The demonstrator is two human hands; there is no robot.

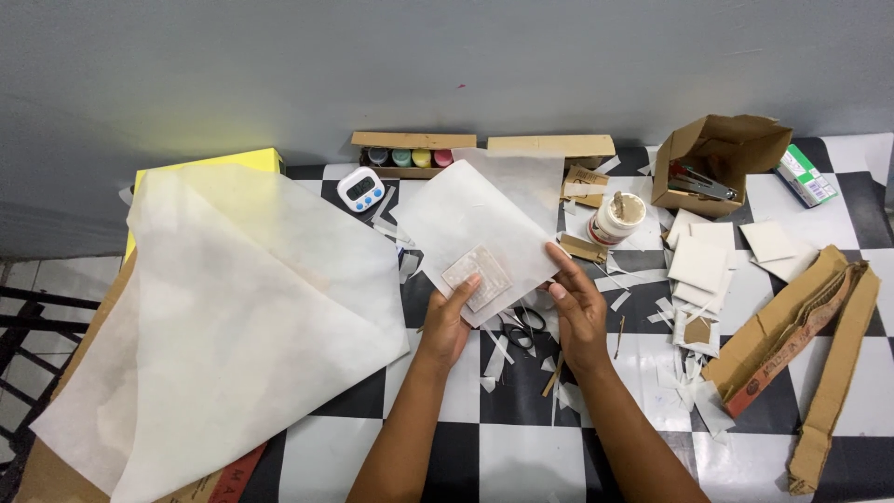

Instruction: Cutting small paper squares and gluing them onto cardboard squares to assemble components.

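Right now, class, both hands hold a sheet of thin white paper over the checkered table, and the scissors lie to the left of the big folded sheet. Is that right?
Not quite. The scissors lie under the held sheet, between the left hand and right hand, right of the big folded sheet; the head view shows it. The rest stands.

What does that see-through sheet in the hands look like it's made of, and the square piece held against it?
The sheet looks like thin matte tracing or wax paper: the square shows through it. The square seems stiff, pale cardboard or tile; unclear which. Left hand and right hand grip it.
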